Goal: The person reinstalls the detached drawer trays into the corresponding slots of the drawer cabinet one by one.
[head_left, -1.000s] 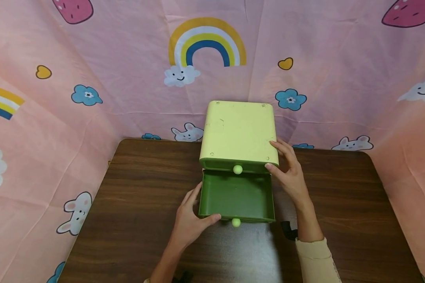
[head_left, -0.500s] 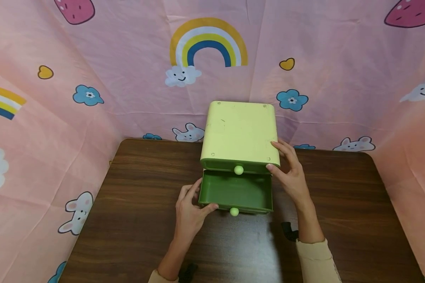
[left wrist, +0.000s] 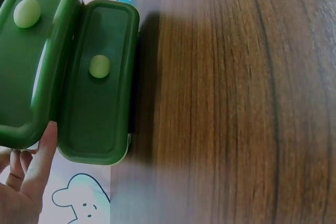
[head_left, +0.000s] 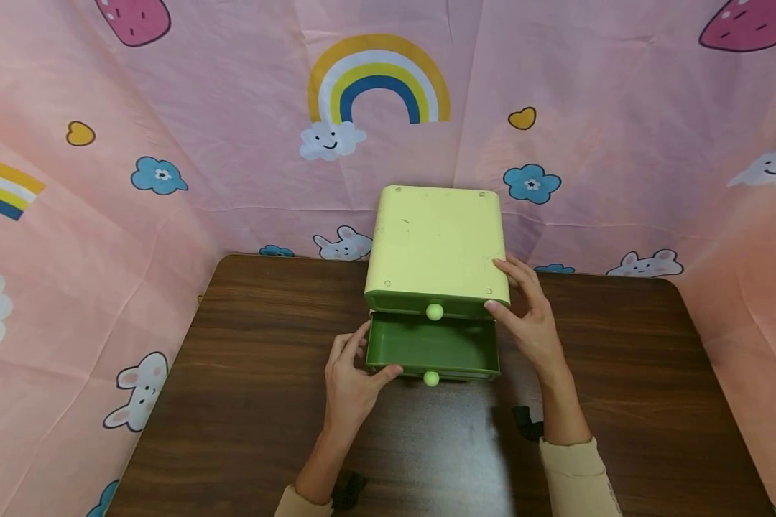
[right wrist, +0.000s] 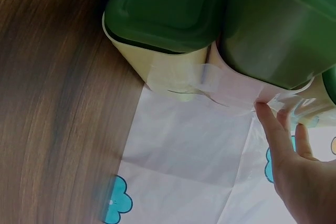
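A small drawer cabinet (head_left: pixel 436 240) with a pale yellow top stands at the table's back edge. Below its closed top drawer, a green drawer (head_left: pixel 432 343) sticks partway out, with nothing seen inside and a round pale green knob (head_left: pixel 431 378). My left hand (head_left: pixel 350 391) grips this drawer's left front corner, thumb on the front edge and fingers along the side. The cabinet's right front corner is held by my right hand (head_left: pixel 532 319), thumb at the front and fingers on the side. In the left wrist view, a closed lower drawer (left wrist: pixel 97 108) sits beneath the pulled-out one.
The dark wooden table (head_left: pixel 259 373) spreads to both sides and in front. Pink patterned cloth (head_left: pixel 246 108) hangs behind and beside it. Clear tape (right wrist: pixel 210 80) lies across the cabinet's side in the right wrist view. Black straps (head_left: pixel 527 424) show at the wrists.
The green drawer has slid back toward the cabinet, and my left hand has moved forward with it. My right hand and the cabinet stay in place.
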Motion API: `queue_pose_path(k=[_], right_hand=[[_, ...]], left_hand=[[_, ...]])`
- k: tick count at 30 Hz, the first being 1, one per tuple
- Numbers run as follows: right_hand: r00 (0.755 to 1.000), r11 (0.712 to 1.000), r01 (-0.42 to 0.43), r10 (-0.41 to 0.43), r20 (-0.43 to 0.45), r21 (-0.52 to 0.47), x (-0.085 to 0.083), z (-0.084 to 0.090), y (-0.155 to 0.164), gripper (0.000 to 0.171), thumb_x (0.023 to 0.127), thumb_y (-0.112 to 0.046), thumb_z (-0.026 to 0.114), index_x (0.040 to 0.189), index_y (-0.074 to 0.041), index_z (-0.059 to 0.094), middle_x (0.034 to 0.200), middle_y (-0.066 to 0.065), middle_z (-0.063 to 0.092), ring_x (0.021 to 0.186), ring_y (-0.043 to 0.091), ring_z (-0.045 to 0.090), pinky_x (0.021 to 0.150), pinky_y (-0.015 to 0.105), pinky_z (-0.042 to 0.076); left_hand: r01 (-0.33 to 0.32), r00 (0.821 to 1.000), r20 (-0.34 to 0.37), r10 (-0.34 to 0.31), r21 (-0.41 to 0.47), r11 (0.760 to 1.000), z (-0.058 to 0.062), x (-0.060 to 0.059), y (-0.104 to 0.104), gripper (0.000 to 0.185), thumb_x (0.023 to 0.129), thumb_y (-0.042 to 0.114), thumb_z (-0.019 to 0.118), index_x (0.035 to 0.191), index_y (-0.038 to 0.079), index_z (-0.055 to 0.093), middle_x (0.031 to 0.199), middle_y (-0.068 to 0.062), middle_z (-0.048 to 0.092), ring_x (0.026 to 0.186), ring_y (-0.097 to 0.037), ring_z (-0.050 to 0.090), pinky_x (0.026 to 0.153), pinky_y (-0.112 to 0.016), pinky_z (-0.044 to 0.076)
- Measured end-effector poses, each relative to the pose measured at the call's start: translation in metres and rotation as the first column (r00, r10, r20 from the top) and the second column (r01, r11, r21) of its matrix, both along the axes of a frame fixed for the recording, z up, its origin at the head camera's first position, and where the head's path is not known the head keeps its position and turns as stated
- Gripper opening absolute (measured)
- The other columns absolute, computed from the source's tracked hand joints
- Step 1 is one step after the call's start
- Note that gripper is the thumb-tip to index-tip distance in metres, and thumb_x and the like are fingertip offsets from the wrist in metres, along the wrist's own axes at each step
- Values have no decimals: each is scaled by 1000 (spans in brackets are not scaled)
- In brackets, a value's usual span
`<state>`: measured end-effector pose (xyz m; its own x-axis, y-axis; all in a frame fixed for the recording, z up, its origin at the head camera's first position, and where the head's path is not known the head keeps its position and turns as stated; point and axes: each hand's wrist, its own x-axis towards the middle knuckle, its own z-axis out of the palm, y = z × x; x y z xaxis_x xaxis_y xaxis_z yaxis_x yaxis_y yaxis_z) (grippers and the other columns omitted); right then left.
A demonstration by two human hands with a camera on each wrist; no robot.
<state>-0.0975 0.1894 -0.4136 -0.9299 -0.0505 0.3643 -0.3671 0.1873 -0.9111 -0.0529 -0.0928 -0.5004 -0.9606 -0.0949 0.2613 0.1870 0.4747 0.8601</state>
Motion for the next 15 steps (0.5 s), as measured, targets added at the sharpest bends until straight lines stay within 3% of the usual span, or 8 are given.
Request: queue_pose_path(k=[4, 8, 15], right_hand=[[1000, 1000, -2, 2, -3, 14, -1, 0, 0, 58, 87, 12, 65, 143, 2, 50, 155, 20, 33, 138, 21, 35, 108, 62, 22], [1000, 999, 3, -4, 7, 41, 1, -1, 0, 58, 88, 11, 66, 143, 3, 49, 154, 21, 32, 137, 20, 36, 108, 65, 21], [1000, 999, 7, -7, 10, 52, 1, 0, 0, 58, 89, 9, 66, 144, 0, 49, 155, 19, 33, 135, 15, 37, 109, 66, 20]], left_hand=[[33, 999, 11, -34, 74, 997, -3, 0, -2, 82, 70, 41, 89, 142, 18, 57, 109, -5, 51, 92, -22, 53, 54, -24, 53], [35, 999, 7, -36, 118, 992, -6, 2, -4, 72, 73, 28, 89, 138, 15, 60, 109, -4, 53, 96, -16, 54, 60, -25, 57], [29, 1000, -13, -27, 126, 992, -8, -3, -3, 62, 79, 29, 85, 134, 13, 63, 109, -5, 54, 97, -16, 55, 65, -26, 59]])
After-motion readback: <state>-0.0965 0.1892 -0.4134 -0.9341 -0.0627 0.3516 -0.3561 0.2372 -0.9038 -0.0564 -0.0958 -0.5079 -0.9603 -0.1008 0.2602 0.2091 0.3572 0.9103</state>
